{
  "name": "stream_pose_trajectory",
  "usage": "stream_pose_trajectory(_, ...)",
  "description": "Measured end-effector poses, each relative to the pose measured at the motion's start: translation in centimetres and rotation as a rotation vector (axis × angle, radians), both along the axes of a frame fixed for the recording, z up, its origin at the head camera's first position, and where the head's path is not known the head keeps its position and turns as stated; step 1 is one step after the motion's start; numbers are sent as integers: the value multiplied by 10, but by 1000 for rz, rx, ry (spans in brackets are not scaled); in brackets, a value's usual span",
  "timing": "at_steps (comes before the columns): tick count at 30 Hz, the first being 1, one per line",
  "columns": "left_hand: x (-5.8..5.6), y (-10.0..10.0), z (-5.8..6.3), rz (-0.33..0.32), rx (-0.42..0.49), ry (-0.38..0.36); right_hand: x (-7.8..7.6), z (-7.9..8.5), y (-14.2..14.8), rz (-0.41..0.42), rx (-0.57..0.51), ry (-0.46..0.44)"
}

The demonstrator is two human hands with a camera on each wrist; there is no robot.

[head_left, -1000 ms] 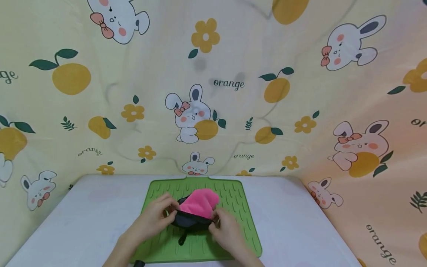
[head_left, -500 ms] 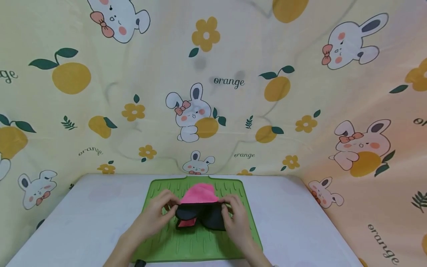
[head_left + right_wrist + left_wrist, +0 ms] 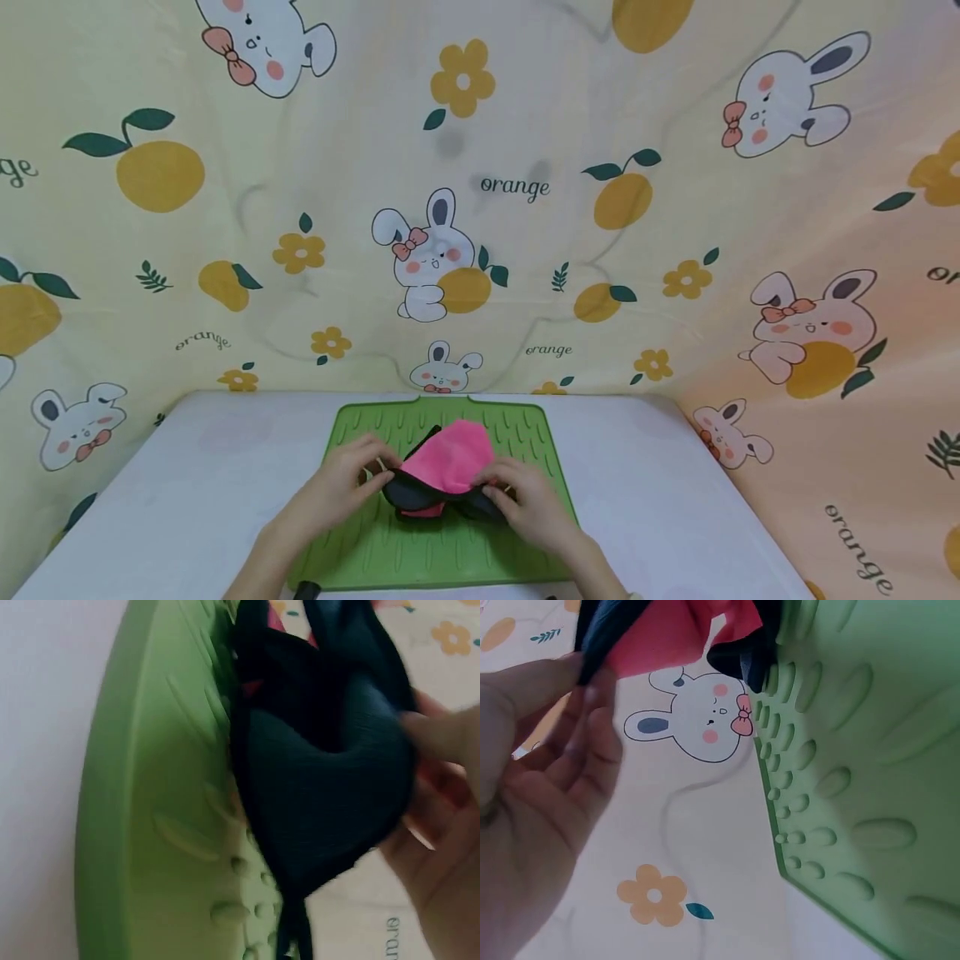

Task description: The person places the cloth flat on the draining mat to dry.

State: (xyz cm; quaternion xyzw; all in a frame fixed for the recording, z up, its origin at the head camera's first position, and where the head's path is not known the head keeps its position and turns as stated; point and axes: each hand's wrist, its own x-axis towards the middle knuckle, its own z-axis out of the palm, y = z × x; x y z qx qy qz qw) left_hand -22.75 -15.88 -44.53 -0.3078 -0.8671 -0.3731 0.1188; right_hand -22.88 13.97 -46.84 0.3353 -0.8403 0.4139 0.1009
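Observation:
A soft cloth piece [image 3: 453, 457], pink on one face and dark on the other with black edging, is held up over the green mat. My left hand [image 3: 347, 477] pinches its dark edge at the left between thumb and fingers. At the other end, my right hand [image 3: 536, 504] grips the edge the same way. In the left wrist view the dark edging [image 3: 604, 637] runs between the left thumb and fingertips. A dark panel [image 3: 322, 795] hangs from the right hand in the right wrist view, with a narrow strap [image 3: 295, 930] below. The cloth's exact kind is unclear.
The ridged green mat [image 3: 435, 562] lies on a white table [image 3: 187, 500]. A small black object [image 3: 307, 590] shows at the table's front edge. Behind stands a printed cloth backdrop [image 3: 525, 267] with rabbits and oranges.
The cloth first rose and was stretched straight between the hands, showing its dark panels below. Now its edge sags and the right hand has lowered a little. Both hands keep their hold.

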Motion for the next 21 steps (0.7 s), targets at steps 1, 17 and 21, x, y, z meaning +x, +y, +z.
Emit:
stream_pose_trajectory(1,0,0,-1,-16,-22,-30,0,0,1,22,41,-36)
stream_pose_trajectory(17,4,4,-6,-79,-28,-376,-1,-1,16,127,121,-387)
stream_pose_trajectory(21,1,2,-8,-25,17,-416,-4,3,27,97,100,-418)
